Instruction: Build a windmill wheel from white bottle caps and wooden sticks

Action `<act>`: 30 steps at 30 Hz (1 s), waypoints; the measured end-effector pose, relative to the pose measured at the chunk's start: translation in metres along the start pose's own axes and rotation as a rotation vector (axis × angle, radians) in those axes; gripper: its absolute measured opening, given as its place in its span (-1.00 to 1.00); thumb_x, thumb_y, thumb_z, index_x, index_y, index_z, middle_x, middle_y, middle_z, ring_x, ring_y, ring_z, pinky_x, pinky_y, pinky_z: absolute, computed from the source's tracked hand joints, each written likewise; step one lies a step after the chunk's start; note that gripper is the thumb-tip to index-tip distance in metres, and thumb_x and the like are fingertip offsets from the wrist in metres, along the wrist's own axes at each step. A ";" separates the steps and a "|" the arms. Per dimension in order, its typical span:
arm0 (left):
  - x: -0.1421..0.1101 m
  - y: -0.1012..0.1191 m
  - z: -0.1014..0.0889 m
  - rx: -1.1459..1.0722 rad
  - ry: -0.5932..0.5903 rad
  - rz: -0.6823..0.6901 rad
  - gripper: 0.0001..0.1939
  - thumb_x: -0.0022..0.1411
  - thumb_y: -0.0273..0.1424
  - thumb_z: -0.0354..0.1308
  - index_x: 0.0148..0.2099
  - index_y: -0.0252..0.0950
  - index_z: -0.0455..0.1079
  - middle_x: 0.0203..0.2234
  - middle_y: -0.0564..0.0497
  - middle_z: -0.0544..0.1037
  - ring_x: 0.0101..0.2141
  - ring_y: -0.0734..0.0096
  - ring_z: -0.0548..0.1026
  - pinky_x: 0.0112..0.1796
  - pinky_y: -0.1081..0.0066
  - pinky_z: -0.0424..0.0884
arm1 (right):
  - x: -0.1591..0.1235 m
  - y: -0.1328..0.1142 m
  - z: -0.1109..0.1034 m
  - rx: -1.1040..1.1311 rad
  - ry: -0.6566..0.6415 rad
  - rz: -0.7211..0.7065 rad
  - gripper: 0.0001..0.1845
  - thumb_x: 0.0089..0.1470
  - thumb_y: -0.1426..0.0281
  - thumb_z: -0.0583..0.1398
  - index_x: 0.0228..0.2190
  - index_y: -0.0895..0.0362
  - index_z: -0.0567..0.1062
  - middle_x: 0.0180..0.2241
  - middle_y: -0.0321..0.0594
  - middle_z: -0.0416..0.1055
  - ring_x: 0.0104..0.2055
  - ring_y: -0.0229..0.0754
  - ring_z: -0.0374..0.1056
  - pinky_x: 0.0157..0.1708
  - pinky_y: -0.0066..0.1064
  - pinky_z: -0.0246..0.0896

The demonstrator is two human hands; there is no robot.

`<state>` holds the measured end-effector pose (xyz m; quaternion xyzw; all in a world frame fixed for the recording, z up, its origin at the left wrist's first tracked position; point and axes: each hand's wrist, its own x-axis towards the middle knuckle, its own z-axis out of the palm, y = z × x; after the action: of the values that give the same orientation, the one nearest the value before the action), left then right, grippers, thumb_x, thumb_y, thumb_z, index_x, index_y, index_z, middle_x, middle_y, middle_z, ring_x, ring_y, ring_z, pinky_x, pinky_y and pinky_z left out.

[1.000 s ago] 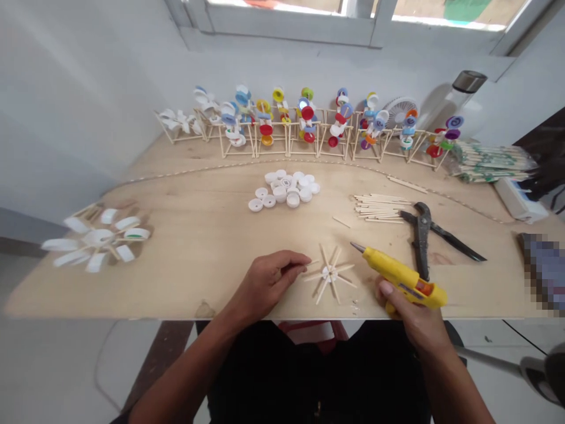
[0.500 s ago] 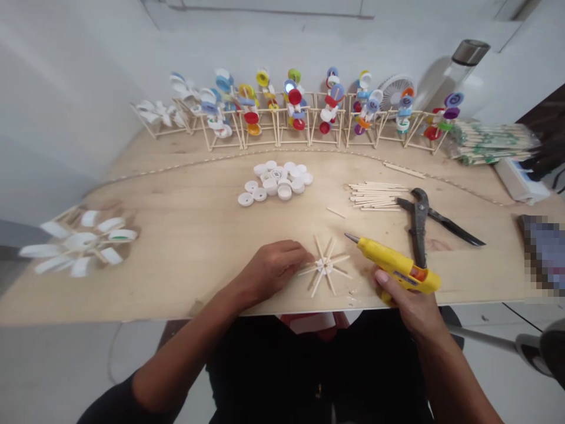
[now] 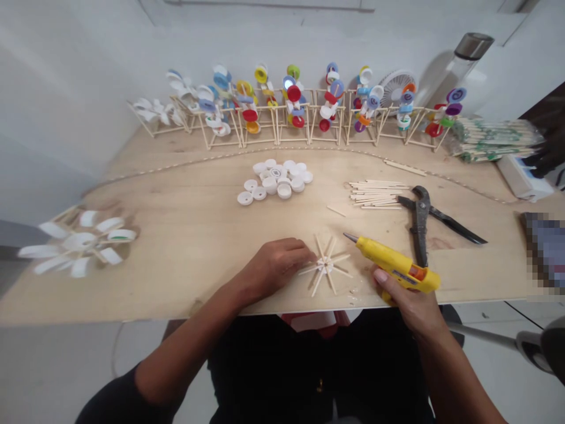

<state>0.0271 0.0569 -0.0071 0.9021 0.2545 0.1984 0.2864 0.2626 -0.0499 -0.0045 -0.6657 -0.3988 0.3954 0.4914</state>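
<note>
My left hand (image 3: 282, 264) rests at the left side of a spoked wheel (image 3: 325, 265) made of short wooden sticks around a white cap. Its fingers are pinched on a thin wooden stick, mostly covered by the fingertips, which reach the wheel's hub. My right hand (image 3: 404, 297) grips a yellow glue gun (image 3: 392, 262) by its handle, with the metal nozzle pointing up and left, apart from the wheel. A loose stick (image 3: 336, 211) lies above the wheel, and small glue drips show on the table to its right.
White bottle caps (image 3: 278, 179) lie mid-table, with a pile of sticks (image 3: 377, 194) and black-handled pliers (image 3: 421, 224) to their right. A finished white cap wheel (image 3: 79, 241) sits at left. Stick frames with coloured cap wheels (image 3: 293, 106) line the wall beside a bottle (image 3: 459, 65).
My left hand has moved its stick right, up to the wheel's hub. My right hand still holds the glue gun almost unmoved. The camera view has tilted down slightly.
</note>
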 end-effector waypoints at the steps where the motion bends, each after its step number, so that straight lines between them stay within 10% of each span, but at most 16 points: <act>1: 0.000 0.000 0.000 -0.002 -0.002 -0.002 -0.72 0.29 -0.52 -0.11 -0.24 -0.31 0.45 -0.37 -0.05 0.54 -0.33 0.42 0.49 -0.30 0.43 0.41 | 0.000 -0.001 0.000 -0.003 -0.012 0.000 -0.77 -0.18 0.20 0.34 -0.51 0.08 0.50 -0.59 -0.35 0.40 -0.57 -0.29 0.31 -0.60 -0.51 0.27; 30: 0.004 -0.002 -0.004 0.088 -0.030 0.062 -0.74 0.28 -0.53 -0.09 -0.22 -0.30 0.44 -0.38 -0.04 0.53 -0.36 0.44 0.48 -0.35 0.46 0.41 | -0.001 -0.001 0.000 -0.026 0.001 -0.020 -0.77 -0.18 0.20 0.34 -0.47 0.08 0.55 -0.51 -0.30 0.50 -0.50 -0.22 0.40 -0.48 -0.41 0.40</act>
<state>0.0272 0.0624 -0.0043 0.9242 0.2307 0.1822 0.2439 0.2620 -0.0508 -0.0031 -0.6682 -0.4102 0.3848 0.4871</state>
